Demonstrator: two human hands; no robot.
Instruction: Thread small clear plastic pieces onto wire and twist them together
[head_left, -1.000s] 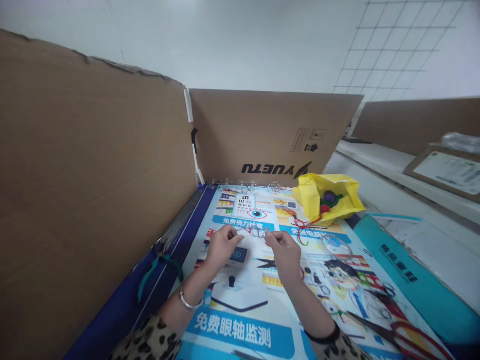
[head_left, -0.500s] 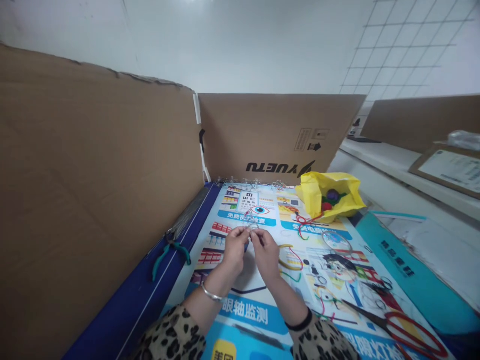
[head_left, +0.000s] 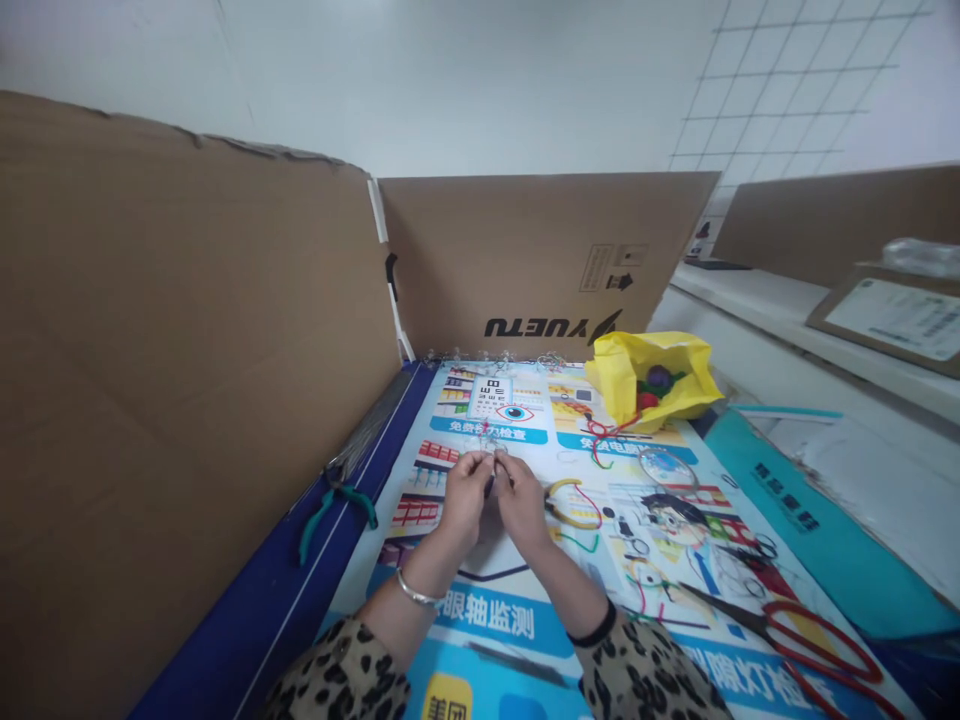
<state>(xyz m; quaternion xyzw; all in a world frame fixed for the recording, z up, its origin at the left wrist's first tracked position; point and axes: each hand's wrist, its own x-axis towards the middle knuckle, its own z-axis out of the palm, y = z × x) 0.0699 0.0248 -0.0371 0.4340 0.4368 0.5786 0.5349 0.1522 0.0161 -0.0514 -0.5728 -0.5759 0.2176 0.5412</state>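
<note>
My left hand (head_left: 466,492) and my right hand (head_left: 523,502) meet over the middle of the printed sheet, fingertips almost touching. Both are closed in a pinch on a small piece of thin wire (head_left: 493,444), bent and partly hidden by the fingers. A trace of red shows just beyond the fingertips. To the right of my right hand lie yellow-handled pliers (head_left: 579,520), with red and green cord near them. Teal-handled pliers (head_left: 319,522) rest on the blue strip at the left.
Cardboard panels (head_left: 540,260) wall off the back and left. A yellow bag (head_left: 619,385) holds yarn balls. Large red-handled scissors (head_left: 821,640) lie at the right front, near small black scissors (head_left: 761,550). Straight wires (head_left: 375,425) lie along the left edge; twisted wire pieces (head_left: 502,363) line the back.
The view has shifted slightly, so everything sits a little further left and up. My hands keep the same pinch on the wire, with only slight finger movement.
</note>
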